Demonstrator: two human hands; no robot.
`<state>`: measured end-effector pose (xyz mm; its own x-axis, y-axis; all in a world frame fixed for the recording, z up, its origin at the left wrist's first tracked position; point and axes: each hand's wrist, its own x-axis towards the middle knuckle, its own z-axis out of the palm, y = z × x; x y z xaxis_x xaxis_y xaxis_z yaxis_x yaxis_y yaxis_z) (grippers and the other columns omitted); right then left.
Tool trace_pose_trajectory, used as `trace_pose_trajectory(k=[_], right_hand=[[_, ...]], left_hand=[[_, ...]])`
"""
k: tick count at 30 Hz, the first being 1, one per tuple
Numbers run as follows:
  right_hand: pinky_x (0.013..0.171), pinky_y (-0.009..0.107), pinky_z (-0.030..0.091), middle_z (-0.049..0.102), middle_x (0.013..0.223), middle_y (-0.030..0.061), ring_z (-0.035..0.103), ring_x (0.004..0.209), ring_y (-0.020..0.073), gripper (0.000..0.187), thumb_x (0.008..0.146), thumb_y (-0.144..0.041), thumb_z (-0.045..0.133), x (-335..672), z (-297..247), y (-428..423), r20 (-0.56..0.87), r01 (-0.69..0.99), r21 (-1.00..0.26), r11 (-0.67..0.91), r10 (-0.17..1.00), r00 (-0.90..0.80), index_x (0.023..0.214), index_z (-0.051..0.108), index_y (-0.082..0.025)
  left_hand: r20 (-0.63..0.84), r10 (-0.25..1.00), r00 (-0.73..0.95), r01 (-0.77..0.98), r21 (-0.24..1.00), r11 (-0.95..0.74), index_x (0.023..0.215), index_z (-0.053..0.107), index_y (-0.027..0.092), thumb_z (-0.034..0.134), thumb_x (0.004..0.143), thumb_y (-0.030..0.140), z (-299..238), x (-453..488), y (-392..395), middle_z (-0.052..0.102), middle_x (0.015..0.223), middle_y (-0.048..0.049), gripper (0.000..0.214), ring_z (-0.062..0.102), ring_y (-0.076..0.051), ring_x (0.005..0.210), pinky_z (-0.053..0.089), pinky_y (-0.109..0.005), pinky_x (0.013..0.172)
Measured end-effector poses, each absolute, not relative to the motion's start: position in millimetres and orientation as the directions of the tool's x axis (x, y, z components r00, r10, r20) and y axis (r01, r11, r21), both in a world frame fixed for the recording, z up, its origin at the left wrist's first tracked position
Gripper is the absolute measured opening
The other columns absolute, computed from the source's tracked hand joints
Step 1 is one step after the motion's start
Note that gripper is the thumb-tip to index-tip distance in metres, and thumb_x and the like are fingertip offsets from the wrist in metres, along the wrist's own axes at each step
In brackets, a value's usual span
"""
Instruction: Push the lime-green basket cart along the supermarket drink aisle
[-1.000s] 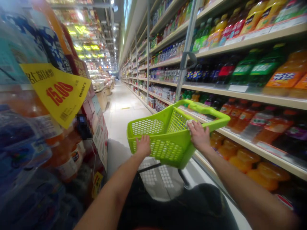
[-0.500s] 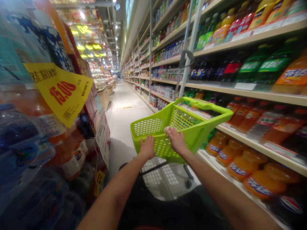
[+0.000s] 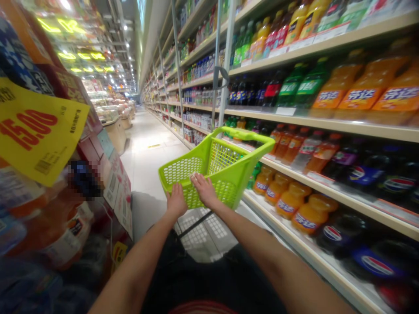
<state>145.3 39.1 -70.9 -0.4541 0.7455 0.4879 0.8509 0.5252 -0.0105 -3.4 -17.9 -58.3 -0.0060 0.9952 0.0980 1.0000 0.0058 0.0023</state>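
A lime-green shopping cart with a perforated basket stands side-on in front of me, its handle pointing to the right. My left hand lies over the near rim, fingers bent across the edge toward the basket. Just right of it, my right hand also curls over that rim. Something small and whitish shows at its fingertips, too blurred to name. The inside of the basket is partly hidden by its near wall.
Shelves of drink bottles line the right side, close to the cart's handle end. On the left stand stacked bottles and boxes with a yellow price sign. A tiled aisle runs ahead between them.
My view has swung to the right, so the cart, shelves and price sign sit further left. More bottles show on the right. Both hands keep their places on the cart rim.
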Motion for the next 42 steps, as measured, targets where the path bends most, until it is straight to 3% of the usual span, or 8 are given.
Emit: trace_pose_trajectory(k=[4, 11, 18, 21, 24, 28, 33, 42], right_hand=[[0.099, 0.052, 0.029, 0.033, 0.141, 0.0096, 0.031, 0.129, 0.0248, 0.064, 0.077, 0.001, 0.035, 146.1, -71.1, 38.1, 0.491, 0.836, -0.003, 0.549, 0.729, -0.477, 0.135, 0.032, -0.025], [0.099, 0.055, 0.027, 0.031, 0.142, 0.0106, 0.027, 0.130, 0.0264, 0.060, 0.077, 0.000, 0.035, 175.6, -74.5, 47.2, 0.575, 0.907, -0.116, 0.405, 0.772, -0.271, 0.133, 0.037, -0.022], [0.099, 0.044, 0.032, 0.031, 0.142, 0.0078, 0.027, 0.130, 0.0239, 0.060, 0.077, -0.001, 0.037, 142.8, -84.0, 35.4, 0.564, 0.837, -0.169, 0.520, 0.748, -0.350, 0.133, 0.037, -0.021], [0.100, 0.047, 0.029, 0.030, 0.143, 0.0074, 0.028, 0.130, 0.0245, 0.062, 0.076, 0.000, 0.037, 144.6, -83.5, 32.0, 0.562, 0.837, -0.185, 0.516, 0.754, -0.340, 0.134, 0.036, -0.021], [0.100, 0.050, 0.028, 0.030, 0.143, 0.0071, 0.027, 0.130, 0.0253, 0.066, 0.074, 0.002, 0.035, 150.4, -81.8, 31.5, 0.549, 0.841, -0.179, 0.510, 0.761, -0.345, 0.135, 0.034, -0.023], [0.098, 0.050, 0.031, 0.031, 0.142, 0.0093, 0.027, 0.130, 0.0273, 0.062, 0.076, 0.001, 0.034, 143.3, -82.5, 30.8, 0.544, 0.843, -0.188, 0.503, 0.768, -0.337, 0.135, 0.035, -0.020], [0.099, 0.044, 0.033, 0.032, 0.142, 0.0099, 0.026, 0.131, 0.0232, 0.061, 0.076, 0.000, 0.037, 131.3, -84.2, 33.3, 0.540, 0.784, -0.184, 0.593, 0.727, -0.424, 0.134, 0.037, -0.020], [0.101, 0.047, 0.029, 0.029, 0.143, 0.0088, 0.023, 0.132, 0.0235, 0.063, 0.077, 0.003, 0.033, 150.3, -78.8, 57.5, 0.429, 0.843, -0.222, 0.489, 0.826, -0.366, 0.135, 0.034, -0.021]], left_hand=[[0.128, 0.991, 0.035, 0.999, -0.025, -0.032, 0.139, 0.014, 0.007, 0.045, 0.069, 0.022, -61.7, -7.3, -19.4, 0.013, 0.148, -0.0132, 0.077, 0.010, -0.023, 0.136, 0.019, -0.047, 0.106], [0.143, 0.988, 0.055, 0.998, -0.015, -0.053, 0.139, 0.013, 0.006, 0.048, 0.069, 0.023, -66.7, -3.0, -21.9, 0.011, 0.148, -0.0130, 0.080, 0.008, -0.024, 0.136, 0.016, -0.045, 0.108], [0.124, 0.988, 0.087, 0.996, -0.004, -0.087, 0.138, 0.017, 0.007, 0.050, 0.068, 0.025, -60.0, 4.9, -23.4, 0.015, 0.147, -0.0134, 0.079, 0.012, -0.024, 0.135, 0.017, -0.042, 0.108], [0.128, 0.991, 0.026, 0.999, 0.036, -0.031, 0.136, 0.021, 0.005, 0.049, 0.068, 0.023, -58.2, -3.8, -23.4, 0.022, 0.146, -0.0149, 0.076, 0.019, -0.023, 0.134, 0.020, -0.040, 0.108], [0.132, 0.991, -0.033, 0.999, 0.036, 0.029, 0.135, 0.022, 0.005, 0.046, 0.067, 0.019, -59.8, -14.1, -24.8, 0.025, 0.145, -0.0147, 0.074, 0.020, -0.024, 0.134, 0.019, -0.045, 0.108], [0.102, 0.995, 0.002, 1.000, 0.016, -0.004, 0.136, 0.018, 0.006, 0.047, 0.067, 0.020, -62.4, -18.1, -25.9, 0.023, 0.145, -0.0139, 0.076, 0.015, -0.024, 0.135, 0.018, -0.046, 0.108], [0.040, 0.999, 0.006, 1.000, 0.005, -0.006, 0.137, 0.015, 0.004, 0.049, 0.066, 0.022, -57.4, -15.3, -21.5, 0.019, 0.146, -0.0154, 0.081, 0.013, -0.025, 0.135, 0.016, -0.045, 0.108], [0.002, 0.996, 0.087, 0.996, -0.005, -0.087, 0.139, 0.009, 0.005, 0.051, 0.067, 0.031, -61.6, -1.3, -13.6, 0.012, 0.148, -0.0141, 0.087, 0.008, -0.024, 0.136, 0.015, -0.046, 0.108]])
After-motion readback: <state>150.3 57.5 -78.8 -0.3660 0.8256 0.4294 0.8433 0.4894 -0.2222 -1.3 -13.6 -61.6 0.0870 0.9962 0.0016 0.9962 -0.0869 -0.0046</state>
